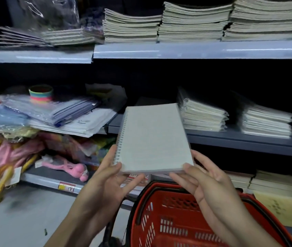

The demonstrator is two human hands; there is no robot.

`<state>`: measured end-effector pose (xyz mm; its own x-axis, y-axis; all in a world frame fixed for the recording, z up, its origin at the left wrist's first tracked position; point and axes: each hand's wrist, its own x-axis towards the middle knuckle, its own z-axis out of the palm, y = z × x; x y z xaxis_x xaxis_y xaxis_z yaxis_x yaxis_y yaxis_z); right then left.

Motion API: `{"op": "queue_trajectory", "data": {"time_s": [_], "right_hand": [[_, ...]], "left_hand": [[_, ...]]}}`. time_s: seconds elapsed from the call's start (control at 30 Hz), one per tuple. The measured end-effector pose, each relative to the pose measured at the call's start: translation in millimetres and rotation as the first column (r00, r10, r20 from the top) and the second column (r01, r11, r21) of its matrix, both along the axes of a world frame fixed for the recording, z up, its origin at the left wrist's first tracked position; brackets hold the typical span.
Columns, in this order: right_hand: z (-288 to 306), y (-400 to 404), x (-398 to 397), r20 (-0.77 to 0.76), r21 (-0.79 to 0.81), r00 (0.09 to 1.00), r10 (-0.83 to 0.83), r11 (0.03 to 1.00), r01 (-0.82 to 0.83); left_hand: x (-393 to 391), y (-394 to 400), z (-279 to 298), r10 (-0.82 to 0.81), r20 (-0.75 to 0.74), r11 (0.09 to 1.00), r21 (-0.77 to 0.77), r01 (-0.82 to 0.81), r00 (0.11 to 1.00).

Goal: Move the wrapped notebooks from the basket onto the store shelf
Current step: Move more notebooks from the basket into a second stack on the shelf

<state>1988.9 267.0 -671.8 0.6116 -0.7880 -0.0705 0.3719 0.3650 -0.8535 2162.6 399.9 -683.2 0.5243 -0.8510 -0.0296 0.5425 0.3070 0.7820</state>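
Pale spiral-bound wrapped notebook (153, 138) held above red plastic basket (175, 220), near front edge of grey shelf (248, 139); left hand (109, 182) and right hand (204, 182) grasping its near corners.

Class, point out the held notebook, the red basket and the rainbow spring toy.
notebook (153, 138), head view, middle of its cover.
basket (175, 227), head view, slotted front wall.
spring toy (40, 94), head view, its striped side.

1. We see two bare forearms, no sleeves reaching the wrists.
2. Our left hand (106, 182) wears no ring, watch or glove.
3. Our right hand (205, 184) is likewise unadorned, with short, unpainted nails on its fingers (186, 180).
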Motion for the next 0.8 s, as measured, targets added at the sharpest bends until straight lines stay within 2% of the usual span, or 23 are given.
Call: {"op": "queue_trajectory", "data": {"time_s": [0.3, 0.53, 0.63, 0.7, 0.8], "right_hand": [[-23, -28, 17, 0.026, 0.016, 1.000, -0.014, 1.000, 0.014], [-18, -76, 62, -0.016, -0.042, 1.000, -0.023, 0.999, 0.022], [-23, -98, 83, -0.066, -0.004, 0.998, -0.017, 1.000, 0.017], [-29, -107, 90, -0.075, 0.026, 0.997, -0.019, 0.999, 0.021], [-33, -109, 90, -0.104, -0.036, 0.993, -0.056, 0.998, 0.053]], "left_hand": [[21, -23, -9, -0.053, 0.052, 0.999, 0.002, 0.053, 0.997], [67, -83, 0, 0.041, 0.063, 0.999, 0.005, -0.041, 0.997], [87, -112, -5, 0.093, 0.064, 0.994, 0.047, -0.096, 0.994], [92, -126, -12, 0.145, 0.037, 0.987, 0.070, -0.147, 0.989], [90, -131, -22, 0.247, 0.011, 0.967, 0.056, -0.248, 0.969]]}}
